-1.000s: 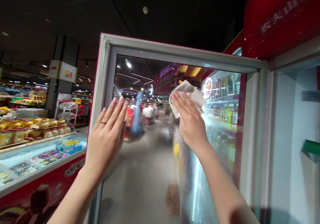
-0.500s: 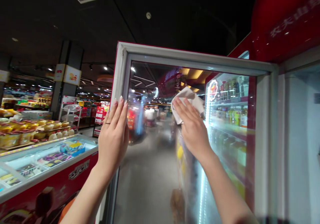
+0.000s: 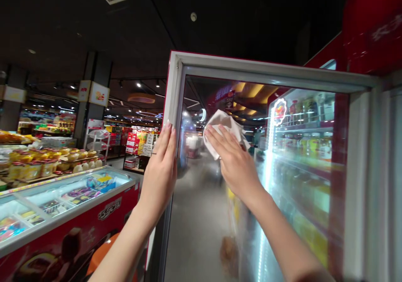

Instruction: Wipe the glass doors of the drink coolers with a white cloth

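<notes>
Red header (image 3: 373, 14), up and right of the right fingers: white Chinese characters, smeared, not reliably readable. Freezer (image 3: 72, 227), left of and below the left fingers: 1 stylised white logo (image 3: 109, 208) on its red front, looks like 巧乐兹. 2 picture signs (image 3: 91, 92) on the pillar up-left, text too small.

Left hand (image 3: 159, 171): fingers straight, pressed together, laid on the upright edge of the door frame (image 3: 266, 70). 1 dark ring (image 3: 153, 153). Thumb hidden.

Right hand (image 3: 238, 164): fingers stretched out, slightly fanned, flat over 1 white cloth (image 3: 221, 118), pressing it to the glass (image 3: 201, 206). Can't tell if the thumb pinches; it's hidden. Cloth sticks out above the fingertips and on either side, right of the left fingers.

In the glass, right of the right fingers: 1 lit sign (image 3: 280, 112) and rows of bottles (image 3: 320, 143), too blurry to count. 1 orange item (image 3: 102, 252) below-left of the left fingers.
</notes>
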The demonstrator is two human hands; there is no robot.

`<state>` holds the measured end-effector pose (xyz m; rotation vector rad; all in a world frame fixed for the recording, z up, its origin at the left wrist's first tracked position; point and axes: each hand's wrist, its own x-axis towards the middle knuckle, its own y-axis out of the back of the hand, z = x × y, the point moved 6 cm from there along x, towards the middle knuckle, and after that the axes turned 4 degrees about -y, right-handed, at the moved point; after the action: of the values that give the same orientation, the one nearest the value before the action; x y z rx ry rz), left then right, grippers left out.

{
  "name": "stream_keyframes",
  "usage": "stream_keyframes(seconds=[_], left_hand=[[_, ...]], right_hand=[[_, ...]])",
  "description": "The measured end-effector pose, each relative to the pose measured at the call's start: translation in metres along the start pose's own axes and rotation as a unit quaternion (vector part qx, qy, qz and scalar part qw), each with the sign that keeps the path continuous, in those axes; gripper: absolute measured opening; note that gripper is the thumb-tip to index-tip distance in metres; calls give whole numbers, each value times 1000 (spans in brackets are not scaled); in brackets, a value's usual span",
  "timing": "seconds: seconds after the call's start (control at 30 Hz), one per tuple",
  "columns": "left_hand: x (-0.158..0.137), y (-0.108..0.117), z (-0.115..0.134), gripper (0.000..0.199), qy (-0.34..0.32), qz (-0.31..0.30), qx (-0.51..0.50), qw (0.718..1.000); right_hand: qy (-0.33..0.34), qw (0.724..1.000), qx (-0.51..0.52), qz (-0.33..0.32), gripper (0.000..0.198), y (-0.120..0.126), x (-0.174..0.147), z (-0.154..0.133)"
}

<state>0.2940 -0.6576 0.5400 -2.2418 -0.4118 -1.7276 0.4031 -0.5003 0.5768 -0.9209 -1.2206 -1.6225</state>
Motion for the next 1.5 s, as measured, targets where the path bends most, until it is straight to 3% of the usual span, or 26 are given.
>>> stream_keyframes(seconds=[0.13, 0.27, 0.33, 0.43, 0.57, 0.67, 0.8, 0.93, 1.07, 1.17, 1.33, 1.5], left_hand=[[-2, -2, -2, 84, -10, 0, -16, 1000], [-4, -6, -4, 87, -9, 1, -31, 999], [-4, -8, -5, 87, -7, 5, -35, 999], [-6, -10, -5, 84, -10, 17, -49, 999], [-9, -12, -5, 82, -12, 29, -81, 996], [-11, -12, -5, 81, -13, 33, -84, 996], [-11, -13, -6, 81, -13, 33, -75, 997], [-15, -13, -6, 81, -15, 30, -72, 997], [-23, -11, -5, 82, -21, 26, -83, 996], [-30, -9, -3, 82, -19, 22, -92, 995], [-38, -7, 0, 82, 1, 11, -84, 996], [-50, -6, 4, 80, 0, 18, -90, 996]], right_hand=[[-29, 999, 5, 35, 90, 1, 16, 11], [-24, 999, 15, 35, 91, -12, 66, -16], [-23, 999, 16, 18, 89, -19, 76, -30], [-8, 1000, 10, -8, 87, -21, 62, -36], [-10, 1000, 1, -14, 93, -14, 34, -20], [-45, 999, 2, 15, 93, -13, 40, -15], [-37, 999, 21, 22, 90, -24, 57, -36], [-23, 1000, 18, -2, 87, -28, 34, -48], [-31, 999, 8, -17, 83, -22, 6, -34], [-48, 999, 5, 5, 82, -18, 12, -28], [-48, 999, 19, -2, 84, -29, 29, -51], [-37, 999, 19, -16, 85, -31, -4, -59]])
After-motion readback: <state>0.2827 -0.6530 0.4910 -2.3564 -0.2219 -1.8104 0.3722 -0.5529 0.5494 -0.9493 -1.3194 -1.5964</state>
